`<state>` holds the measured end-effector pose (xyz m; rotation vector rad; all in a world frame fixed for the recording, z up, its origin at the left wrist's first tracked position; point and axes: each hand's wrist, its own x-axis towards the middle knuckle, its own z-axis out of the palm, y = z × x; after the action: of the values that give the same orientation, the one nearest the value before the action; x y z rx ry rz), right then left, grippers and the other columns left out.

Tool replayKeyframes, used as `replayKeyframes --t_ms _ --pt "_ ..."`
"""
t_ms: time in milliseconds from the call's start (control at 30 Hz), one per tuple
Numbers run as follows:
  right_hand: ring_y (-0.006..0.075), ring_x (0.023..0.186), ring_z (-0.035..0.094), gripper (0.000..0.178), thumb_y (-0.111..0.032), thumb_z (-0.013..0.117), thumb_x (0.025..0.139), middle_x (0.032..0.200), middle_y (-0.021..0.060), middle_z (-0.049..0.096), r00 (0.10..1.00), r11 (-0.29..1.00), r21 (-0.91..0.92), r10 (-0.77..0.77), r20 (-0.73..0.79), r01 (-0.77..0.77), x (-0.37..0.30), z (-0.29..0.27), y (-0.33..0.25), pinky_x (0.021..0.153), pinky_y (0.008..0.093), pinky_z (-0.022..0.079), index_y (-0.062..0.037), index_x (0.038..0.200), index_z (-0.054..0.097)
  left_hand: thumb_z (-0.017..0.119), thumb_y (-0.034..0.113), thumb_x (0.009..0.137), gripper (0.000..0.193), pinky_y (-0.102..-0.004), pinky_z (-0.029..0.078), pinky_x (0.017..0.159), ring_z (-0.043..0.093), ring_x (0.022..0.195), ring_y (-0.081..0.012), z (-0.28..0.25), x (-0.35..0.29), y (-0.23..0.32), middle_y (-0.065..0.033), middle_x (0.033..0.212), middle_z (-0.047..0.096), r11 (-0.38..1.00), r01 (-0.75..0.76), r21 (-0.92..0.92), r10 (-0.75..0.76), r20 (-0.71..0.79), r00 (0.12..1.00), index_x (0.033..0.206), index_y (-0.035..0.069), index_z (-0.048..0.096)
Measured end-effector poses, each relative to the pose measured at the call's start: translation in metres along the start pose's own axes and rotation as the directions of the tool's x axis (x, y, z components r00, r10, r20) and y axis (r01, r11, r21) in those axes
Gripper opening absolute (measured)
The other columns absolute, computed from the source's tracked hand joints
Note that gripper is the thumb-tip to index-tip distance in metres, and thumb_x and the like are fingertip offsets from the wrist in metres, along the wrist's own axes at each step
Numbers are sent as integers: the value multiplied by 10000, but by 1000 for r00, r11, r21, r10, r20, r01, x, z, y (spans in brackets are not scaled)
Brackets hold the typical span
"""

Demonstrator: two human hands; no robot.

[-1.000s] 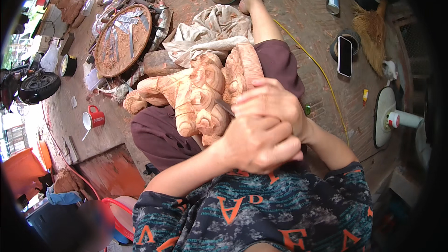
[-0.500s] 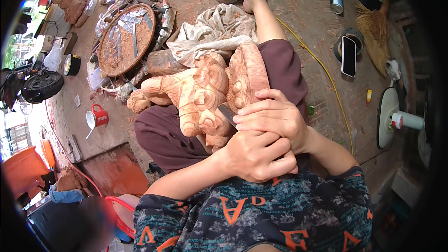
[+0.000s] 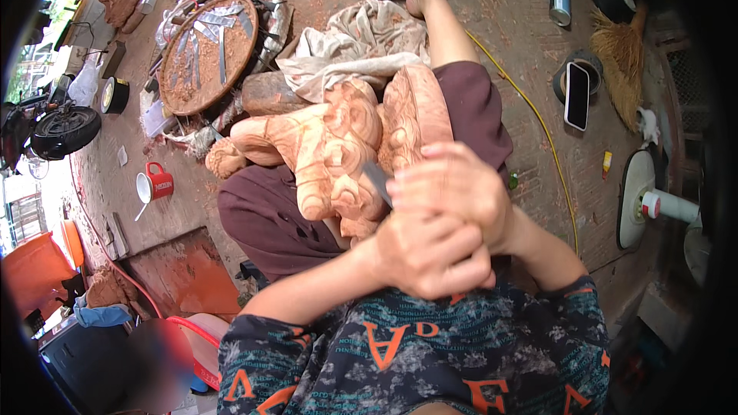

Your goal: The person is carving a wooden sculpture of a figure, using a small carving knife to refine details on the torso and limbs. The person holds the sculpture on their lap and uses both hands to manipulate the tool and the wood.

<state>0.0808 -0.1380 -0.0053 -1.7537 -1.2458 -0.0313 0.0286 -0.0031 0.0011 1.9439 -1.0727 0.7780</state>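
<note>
A reddish-brown wood carving [image 3: 330,157] with rounded, swirling relief lies across my lap between my bent legs. My left hand [image 3: 434,253] is closed in a fist around a carving chisel, whose handle is hidden by the fingers. Its flat grey blade [image 3: 377,183] sticks out up and to the left, the tip at the carving's near right side. Just beyond, my right hand [image 3: 453,192] lies over the chisel against the left hand, fingers curled over the base of the blade. Motion blurs both hands slightly.
Ahead are a bunched cloth [image 3: 361,38], a log [image 3: 270,94] and a round woven tray [image 3: 178,81] of chisels and shavings. A red mug [image 3: 156,182] stands left. To the right are a phone [image 3: 576,96] on a tape roll, a yellow cord [image 3: 530,111] and a fan [image 3: 638,200].
Both hands and the chisel have shifted slightly, and more of the blade shows beside the carving. The grip remains the same, and the whole view has moved a little.
</note>
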Motion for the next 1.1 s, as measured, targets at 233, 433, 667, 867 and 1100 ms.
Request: replayKeyframes --t_ms 233,433,667,867,1100 --pt "241 975 680 287 -229 614 781 1005 109 708 998 998 32 57 2 -58 14 -5 -1 967 428 468 -45 986 696 667 294 740 281 -296 380 502 493 571 -147 2 -2 -6 -12 626 438 998 21 55 -17 -86 996 676 95 480" --pt "272 965 667 270 -226 629 785 974 114 693 998 999 29 39 -58 -37 -3 3 -2 926 428 486 -33 963 694 625 309 776 296 -306 407 543 505 580 -173 1 3 6 -30 646 435 993 102 -53 -103 -19 995 664 84 469" --pt "281 975 660 372 -350 573 839 1000 129 681 930 944 310 211 -302 -113 15 -1 23 921 412 474 -7 943 674 665 282 802 301 -382 464 580 581 614 -257 -4 35 -27 -110 688 507 966 257 -34 -255 56 965 719 39 507" --pt "292 972 655 417 -393 552 839 995 146 677 915 934 344 218 -340 -94 18 11 23 938 423 464 0 919 667 679 301 819 295 -399 467 569 602 617 -274 -1 33 -32 -119 697 539 941 337 -15 -337 29 941 740 58 531" --pt "304 967 649 473 -443 529 840 990 167 672 924 964 227 207 -323 -137 2 12 19 959 435 452 9 891 659 669 317 790 298 -399 461 525 592 601 -255 17 21 -7 -105 686 527 956 284 -77 -286 -16 958 735 59 530"
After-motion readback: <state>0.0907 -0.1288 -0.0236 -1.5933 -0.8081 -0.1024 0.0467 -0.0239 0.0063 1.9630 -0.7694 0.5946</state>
